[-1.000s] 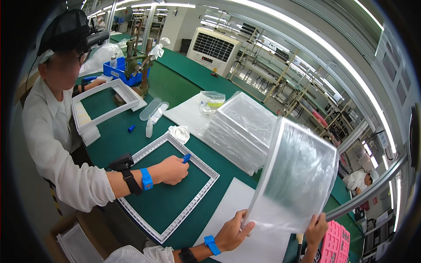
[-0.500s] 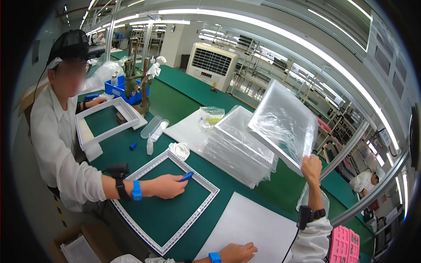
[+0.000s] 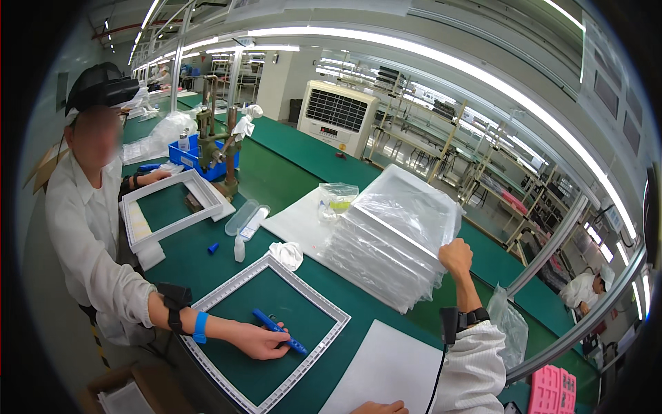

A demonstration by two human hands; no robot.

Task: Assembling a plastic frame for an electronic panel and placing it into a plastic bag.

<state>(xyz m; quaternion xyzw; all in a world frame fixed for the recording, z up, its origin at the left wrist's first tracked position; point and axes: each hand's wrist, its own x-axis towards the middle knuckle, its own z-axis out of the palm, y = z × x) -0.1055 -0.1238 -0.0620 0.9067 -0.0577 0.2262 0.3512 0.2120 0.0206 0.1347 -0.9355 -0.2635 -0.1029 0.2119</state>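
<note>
My right hand (image 3: 456, 257) is closed in a fist on the edge of a clear plastic bag holding a white frame (image 3: 407, 210), which lies on top of a stack of bagged frames (image 3: 376, 259). Only a sliver of my left hand (image 3: 378, 408) shows at the bottom edge, lying flat on a white sheet (image 3: 386, 369). In front of me a white rectangular frame (image 3: 324, 303) lies on the green table. A co-worker's hand (image 3: 258, 339) rests inside it, holding a blue pen (image 3: 279, 330).
The co-worker in white stands at the left beside a second white frame (image 3: 169, 207). A small white bottle (image 3: 239, 248), a crumpled cloth (image 3: 287, 254), a blue bin (image 3: 203, 159), a small clear bag (image 3: 336, 199) and a pink tray (image 3: 552, 390) are about.
The bagged frame I held up with both hands has gone right and down onto the stack, carried by my right hand. My left hand dropped onto the white sheet. The co-worker's pen hand slid nearer.
</note>
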